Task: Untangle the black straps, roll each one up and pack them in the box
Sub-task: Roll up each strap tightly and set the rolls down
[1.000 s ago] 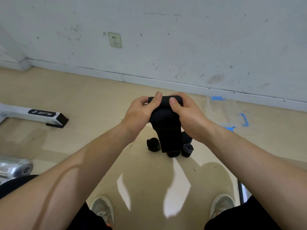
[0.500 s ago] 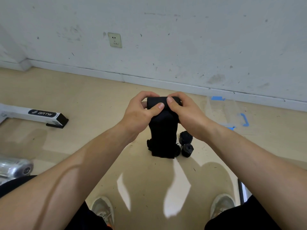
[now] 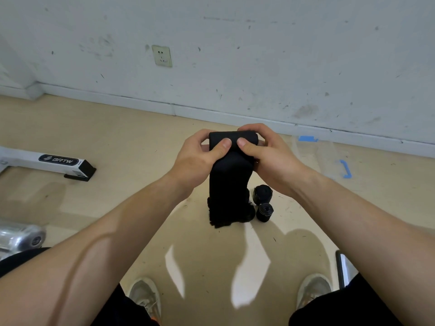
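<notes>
A wide black strap (image 3: pixel 229 182) hangs from both hands, its top end wound into a roll between them and its loose tail reaching the floor. My left hand (image 3: pixel 200 158) grips the roll's left side, thumb pressed on the front. My right hand (image 3: pixel 263 156) grips the right side the same way. Two finished black rolls (image 3: pixel 263 192) (image 3: pixel 264 211) stand on the floor just right of the hanging tail. A clear plastic box (image 3: pixel 329 158) with a blue latch sits on the floor to the right, near the wall.
A white metal leg (image 3: pixel 47 162) with a black end cap lies on the floor at left. A silver cylinder (image 3: pixel 18 238) is at the far left edge. My two shoes (image 3: pixel 146 300) (image 3: pixel 313 288) stand at the bottom. The white wall (image 3: pixel 235 55) is close behind.
Both hands kept turning the roll, thumbs shifting on its front. The hanging tail got shorter and its bottom bunched up on the floor, uncovering the two finished rolls.
</notes>
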The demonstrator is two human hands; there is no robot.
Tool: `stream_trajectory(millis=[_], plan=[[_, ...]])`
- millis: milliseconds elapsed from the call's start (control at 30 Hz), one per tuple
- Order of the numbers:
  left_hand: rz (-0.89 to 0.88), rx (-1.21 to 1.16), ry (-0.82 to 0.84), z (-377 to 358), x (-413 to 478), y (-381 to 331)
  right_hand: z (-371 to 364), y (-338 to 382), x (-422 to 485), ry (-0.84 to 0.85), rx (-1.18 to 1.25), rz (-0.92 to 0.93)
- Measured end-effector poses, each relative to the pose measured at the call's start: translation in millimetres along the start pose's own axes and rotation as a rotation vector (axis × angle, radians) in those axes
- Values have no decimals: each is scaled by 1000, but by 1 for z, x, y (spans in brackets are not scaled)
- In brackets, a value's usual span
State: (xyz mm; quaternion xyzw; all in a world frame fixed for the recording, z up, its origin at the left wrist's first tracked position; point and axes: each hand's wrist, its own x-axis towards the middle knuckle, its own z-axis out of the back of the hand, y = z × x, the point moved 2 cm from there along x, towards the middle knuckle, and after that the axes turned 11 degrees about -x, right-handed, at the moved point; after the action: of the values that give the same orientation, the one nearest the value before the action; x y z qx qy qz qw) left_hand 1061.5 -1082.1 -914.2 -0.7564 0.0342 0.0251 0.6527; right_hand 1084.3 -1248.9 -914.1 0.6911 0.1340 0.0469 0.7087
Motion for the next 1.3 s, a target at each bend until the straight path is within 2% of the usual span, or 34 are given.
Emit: stream_trajectory(millis=[133, 267, 367, 567, 867, 1067, 1167, 1300], plan=[[-32, -6, 4, 3, 0, -4, -1, 1, 0, 27, -120, -25], [-51, 18, 17, 5, 1, -2, -4, -1, -1, -18, -155, 23], [-49, 22, 19, 6, 1, 0, -4, -3, 1, -40, -155, 49], [64, -88, 27, 6, 4, 3, 1, -1, 0, -32, -53, 42], [57, -86, -12, 0, -1, -2, 2, 3, -3, 22, -37, 79], [50, -104, -4, 4, 0, -6, 1, 4, -4, 75, 47, -46], [41, -102, 7, 5, 1, -6, -1, 2, -2, 36, -30, -61], [42, -107, 17, 6, 2, -2, 1, 1, -1, -18, -77, 13]])
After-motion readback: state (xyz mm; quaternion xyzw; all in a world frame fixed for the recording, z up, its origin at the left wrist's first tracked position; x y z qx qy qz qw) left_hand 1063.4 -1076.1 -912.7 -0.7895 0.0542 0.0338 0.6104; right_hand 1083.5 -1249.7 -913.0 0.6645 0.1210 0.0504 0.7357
